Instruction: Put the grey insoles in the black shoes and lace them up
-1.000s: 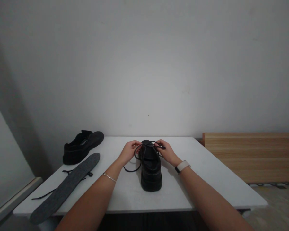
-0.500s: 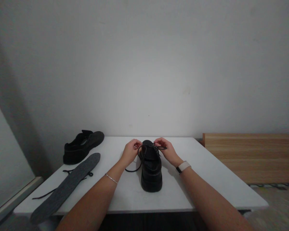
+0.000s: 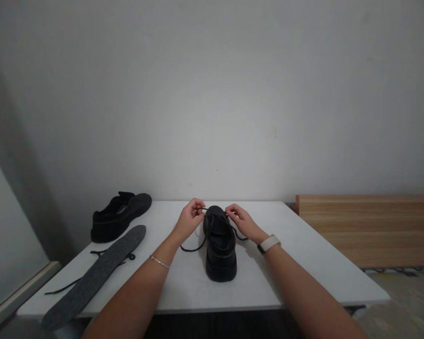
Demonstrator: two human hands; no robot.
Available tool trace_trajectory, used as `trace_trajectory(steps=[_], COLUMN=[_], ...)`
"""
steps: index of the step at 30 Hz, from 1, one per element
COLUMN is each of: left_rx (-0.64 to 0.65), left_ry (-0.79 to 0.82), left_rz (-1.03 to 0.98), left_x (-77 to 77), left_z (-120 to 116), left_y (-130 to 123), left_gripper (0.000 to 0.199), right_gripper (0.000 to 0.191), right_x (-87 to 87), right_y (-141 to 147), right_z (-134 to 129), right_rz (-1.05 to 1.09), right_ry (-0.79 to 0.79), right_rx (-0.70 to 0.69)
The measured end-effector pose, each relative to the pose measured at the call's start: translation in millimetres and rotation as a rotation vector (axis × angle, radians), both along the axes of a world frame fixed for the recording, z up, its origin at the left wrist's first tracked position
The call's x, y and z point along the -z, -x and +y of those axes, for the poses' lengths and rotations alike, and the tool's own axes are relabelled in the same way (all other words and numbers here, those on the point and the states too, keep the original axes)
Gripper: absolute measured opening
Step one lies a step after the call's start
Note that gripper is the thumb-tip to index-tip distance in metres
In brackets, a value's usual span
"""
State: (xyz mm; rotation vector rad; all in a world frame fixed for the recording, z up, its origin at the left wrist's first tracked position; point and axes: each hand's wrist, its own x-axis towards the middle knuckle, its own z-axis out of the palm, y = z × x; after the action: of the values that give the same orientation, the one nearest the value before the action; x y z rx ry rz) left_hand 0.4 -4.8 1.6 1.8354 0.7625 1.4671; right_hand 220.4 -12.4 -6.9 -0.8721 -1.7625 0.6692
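A black shoe stands on the white table with its heel toward me and its toe toward the wall. My left hand is at the left of its toe end, fingers pinched on a black shoelace that runs from the shoe. Part of this lace curves down onto the table. At the right of the shoe's upper, my right hand has its fingertips closed at the lacing; exactly what they pinch is too small to tell. Another lace end hangs below that hand.
Another black shoe lies at the table's back left. Near it a long grey insole rests over a loose black lace, overhanging the front edge of the table. Wooden boards are at the right.
My left hand has moved slightly up and left, drawing a lace out from the shoe. The lace loop beside it is gone, and the lace end at my right hand now hangs lower.
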Motion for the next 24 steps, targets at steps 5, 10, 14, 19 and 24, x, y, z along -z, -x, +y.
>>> trace_trajectory(steps=[5, 10, 14, 19, 24], left_rx=[-0.13, -0.224, -0.26, -0.259, -0.035], left_ry=[-0.085, -0.073, -0.057, -0.014, 0.193], left_rz=[0.204, 0.439, 0.489, 0.323, 0.031], left_x=[2.8, 0.1, 1.9, 4.9, 0.3], left_z=[-2.8, -5.6, -1.9, 5.3, 5.9], left_y=[1.4, 5.3, 6.1, 5.4, 3.8], left_gripper=[0.019, 0.011, 0.014, 0.01, 0.024], right_gripper=[0.016, 0.019, 0.019, 0.012, 0.014], right_x=[2.6, 4.8, 8.3, 4.7, -1.2], right_y=[-1.3, -2.6, -3.5, -9.9, -14.1], right_z=[1.8, 2.7, 5.7, 6.9, 5.4], right_rz=[0.053, -0.132, -0.203, -0.205, -0.113], right_ry=[-0.012, -0.106, -0.139, -0.15, -0.071], right_rx=[-0.003, 0.093, 0.185, 0.287, 0.201])
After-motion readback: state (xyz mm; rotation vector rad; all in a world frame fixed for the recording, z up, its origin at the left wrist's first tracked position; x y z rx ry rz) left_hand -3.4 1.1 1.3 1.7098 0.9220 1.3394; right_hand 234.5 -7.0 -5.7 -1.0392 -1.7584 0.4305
